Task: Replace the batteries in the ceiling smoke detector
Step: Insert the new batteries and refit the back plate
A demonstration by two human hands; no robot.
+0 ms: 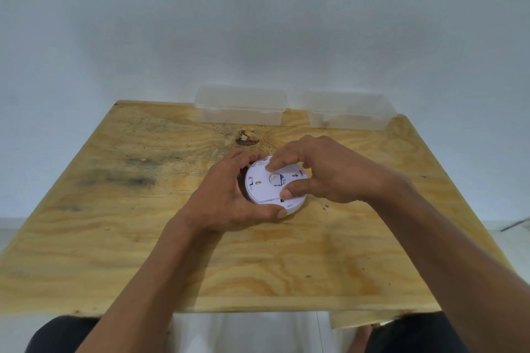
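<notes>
A round white smoke detector (265, 185) lies back side up on the wooden table (143, 238), near its middle. The back plate shows a round hole, slots and a small label. My left hand (226, 200) grips the detector's left side, fingers curled over the far rim and thumb along the near rim. From the right, my right hand (318, 172) pinches the back plate, index finger on its far part and thumb on its near right part. No batteries are in sight.
Two clear plastic boxes stand at the table's far edge against the white wall: one (241, 107) at the centre, one (351, 112) to the right. A dark knot (246, 137) marks the wood just beyond the detector. My knees show below the near edge.
</notes>
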